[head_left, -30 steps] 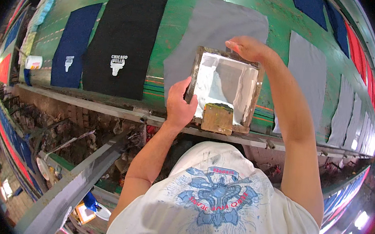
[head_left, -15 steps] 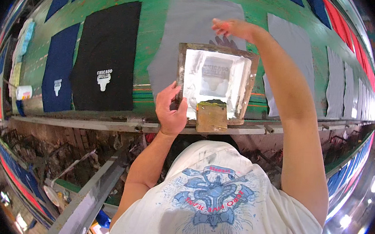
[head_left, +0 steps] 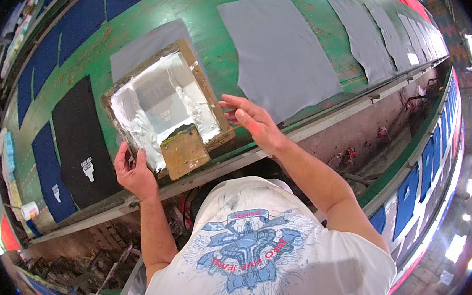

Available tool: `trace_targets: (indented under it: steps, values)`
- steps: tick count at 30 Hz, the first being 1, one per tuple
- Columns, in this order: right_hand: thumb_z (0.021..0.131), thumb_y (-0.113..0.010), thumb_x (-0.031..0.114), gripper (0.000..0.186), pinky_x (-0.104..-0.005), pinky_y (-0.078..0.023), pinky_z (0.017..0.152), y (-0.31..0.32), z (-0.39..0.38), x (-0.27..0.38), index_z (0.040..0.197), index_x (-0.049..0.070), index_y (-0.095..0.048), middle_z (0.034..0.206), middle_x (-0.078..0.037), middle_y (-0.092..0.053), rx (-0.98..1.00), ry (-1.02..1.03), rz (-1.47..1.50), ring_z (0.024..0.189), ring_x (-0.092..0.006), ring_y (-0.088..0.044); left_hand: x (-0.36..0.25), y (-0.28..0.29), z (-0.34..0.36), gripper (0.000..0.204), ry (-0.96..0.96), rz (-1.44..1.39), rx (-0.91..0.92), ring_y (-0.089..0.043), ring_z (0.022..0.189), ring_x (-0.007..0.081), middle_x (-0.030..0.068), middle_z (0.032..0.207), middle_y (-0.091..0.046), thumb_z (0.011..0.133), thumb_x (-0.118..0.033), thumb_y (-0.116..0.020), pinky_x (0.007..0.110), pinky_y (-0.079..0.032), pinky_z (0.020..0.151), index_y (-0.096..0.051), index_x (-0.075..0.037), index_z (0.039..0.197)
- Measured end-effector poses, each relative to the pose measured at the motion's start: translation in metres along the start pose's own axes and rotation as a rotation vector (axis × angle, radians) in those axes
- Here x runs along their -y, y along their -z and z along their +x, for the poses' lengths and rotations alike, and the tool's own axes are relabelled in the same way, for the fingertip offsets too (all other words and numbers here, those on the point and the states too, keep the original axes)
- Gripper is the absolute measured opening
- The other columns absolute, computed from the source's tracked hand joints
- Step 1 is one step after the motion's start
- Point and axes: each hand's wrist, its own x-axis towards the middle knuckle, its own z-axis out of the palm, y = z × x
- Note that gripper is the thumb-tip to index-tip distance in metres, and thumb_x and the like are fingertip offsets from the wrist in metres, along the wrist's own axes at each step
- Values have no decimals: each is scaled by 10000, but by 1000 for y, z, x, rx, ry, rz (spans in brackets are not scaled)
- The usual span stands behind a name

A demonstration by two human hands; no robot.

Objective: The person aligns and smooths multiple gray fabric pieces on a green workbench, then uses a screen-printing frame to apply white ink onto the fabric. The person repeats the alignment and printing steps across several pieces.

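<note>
A wooden screen-printing frame (head_left: 201, 78), its inside smeared with thick white ink, lies over a grey fabric panel (head_left: 150, 43) and hides most of it. A squat wooden squeegee (head_left: 184, 153) with an ink-crusted edge leans on the frame's near side. At the near left corner, my left hand (head_left: 135, 175) has its thumb and fingers around the frame's rim. My right hand (head_left: 252, 121) is at the frame's right side, fingers stretched out toward the rim; whether the fingertips touch it I cannot tell. That hand holds nothing.
The long green table (head_left: 210, 51) carries another grey panel (head_left: 276, 53) to the right, with more beyond. To the left lie a black panel (head_left: 85, 130) and a navy panel (head_left: 52, 161), both with white prints. A metal rail (head_left: 327, 121) runs along the near edge.
My right hand has come down from above the grey panel to the frame's right side. My left hand stays at the frame's left rim. The whole view has tilted and shifted rightward.
</note>
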Motion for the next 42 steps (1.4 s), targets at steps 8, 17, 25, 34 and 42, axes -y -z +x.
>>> trace_targets:
  steps: [8, 17, 25, 34, 42]
  values:
    - [1034, -616, -75, 500, -297, -505, 1095, 14, 7, -24, 1517, 40, -667, 1372, -36, -677, -271, 156, -417, 1192, -136, -644, 32, -49, -2, 317, -149, 23, 60, -699, 1229, 216, 169, 1482, -653, 938, 29, -804, 319, -586, 950, -784, -40, 1247]
    - [1022, -686, 1, 467, -321, -546, 1053, -13, 1, 4, 1489, 8, -678, 1343, -71, -717, -340, 3, -592, 1193, -161, -693, -4, -31, 0, 329, 8, 133, 161, -652, 1344, 294, 204, 1468, -640, 876, 57, -762, 384, -527, 1107, -808, -60, 1180]
    - [969, -814, 130, 466, -395, -571, 1013, -9, -6, 32, 1392, -22, -692, 1320, -199, -730, -299, 79, -749, 1162, -329, -728, -22, -31, 1, 290, 116, 100, 142, -672, 1330, 295, 215, 1464, -675, 857, 36, -757, 387, -514, 1128, -822, -30, 1132]
    - [955, -804, 82, 545, -384, -565, 1069, -6, -11, 33, 1474, 10, -657, 1401, -160, -707, -223, 48, -704, 1267, -289, -702, -44, -30, -1, 313, 180, 46, 104, -706, 1237, 227, 177, 1467, -700, 825, 83, -767, 348, -538, 1074, -822, -17, 1116]
    - [950, -789, 81, 591, -372, -552, 1099, -8, -19, 27, 1516, 14, -633, 1459, -146, -677, -246, 15, -639, 1283, -253, -690, -34, -32, 3, 296, 133, 19, 117, -721, 1152, 213, 157, 1414, -732, 823, 87, -764, 340, -563, 1009, -821, -20, 1093]
